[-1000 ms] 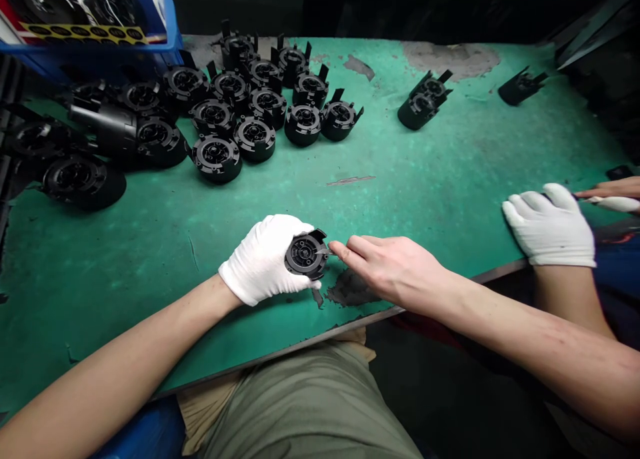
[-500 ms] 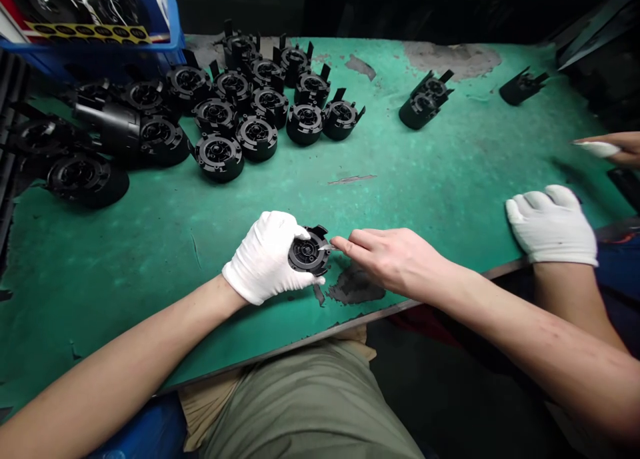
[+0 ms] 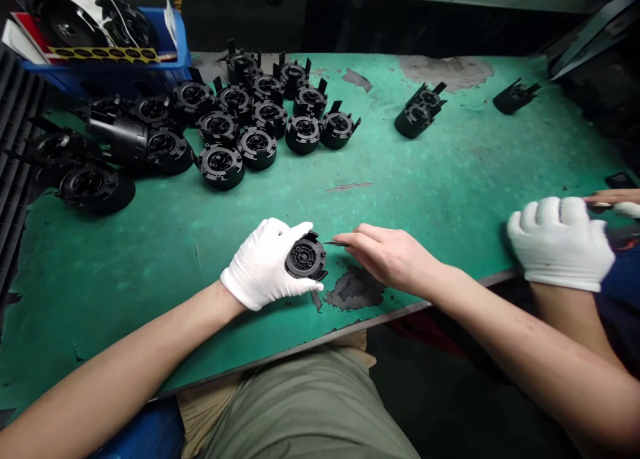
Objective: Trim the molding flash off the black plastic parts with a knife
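My left hand [image 3: 265,264], in a white glove, is wrapped around a round black plastic housing [image 3: 305,257] just above the table. Its ringed inner face points up, with short tabs along the rim. Bare and pinched, my right hand [image 3: 387,254] holds a thin pointed metal blade [image 3: 338,243]. The blade's tip is just right of the housing, with a small gap between them. Most of the blade is hidden in my fingers.
Several similar black housings [image 3: 220,164] stand grouped at the back left, before a blue bin [image 3: 183,52]. More black housings [image 3: 415,118] stand farther right on the green table [image 3: 450,199]. A co-worker's gloved hand [image 3: 560,242] rests at the right edge.
The blade has moved from the housing's rim slightly right, off it. The housing appears turned in my left hand. The co-worker's other hand has come nearer to their gloved hand.
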The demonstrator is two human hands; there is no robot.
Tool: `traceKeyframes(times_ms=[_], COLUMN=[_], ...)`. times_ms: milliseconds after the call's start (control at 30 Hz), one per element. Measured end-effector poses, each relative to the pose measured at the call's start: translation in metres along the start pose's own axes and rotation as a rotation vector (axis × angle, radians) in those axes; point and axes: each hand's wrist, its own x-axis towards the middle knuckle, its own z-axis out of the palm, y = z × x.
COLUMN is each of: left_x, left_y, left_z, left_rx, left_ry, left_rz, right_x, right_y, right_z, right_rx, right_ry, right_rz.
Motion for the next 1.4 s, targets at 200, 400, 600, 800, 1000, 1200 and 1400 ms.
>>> traceKeyframes(times_ms=[200, 400, 600, 800, 1000, 1200, 1400], left_x=[-0.007, -0.006, -0.007, -0.005, -0.005, -0.004, -0.004], left_y=[0.011, 0.011, 0.009, 0.009, 0.010, 0.010, 0.010], left_z=[0.001, 0.002, 0.005, 0.005, 0.004, 0.004, 0.004], left_rx=[0.076, 0.023, -0.024, -0.042, -0.042, -0.038, -0.045], left_ry=[-0.026, -0.027, -0.012, -0.010, -0.008, -0.044, -0.036], left_rz=[-0.093, -0.128, -0.098, -0.100, -0.078, -0.098, -0.089], right_x=[-0.021, -0.012, -0.003, 0.001, 0.005, 0.006, 0.011], right_y=[-0.048, -0.058, -0.053, -0.045, -0.039, -0.041, -0.038], right_z=[0.009, 0.012, 0.001, -0.004, -0.008, -0.007, -0.007], right_rx=[-0.045, -0.084, -0.105, -0.126, -0.133, -0.177, -0.211], right_ry=[0.052, 0.030, -0.039, -0.120, -0.148, -0.118, -0.107], right_rz=[0.199, 0.206, 0.137, 0.072, 0.028, 0.021, 0.031])
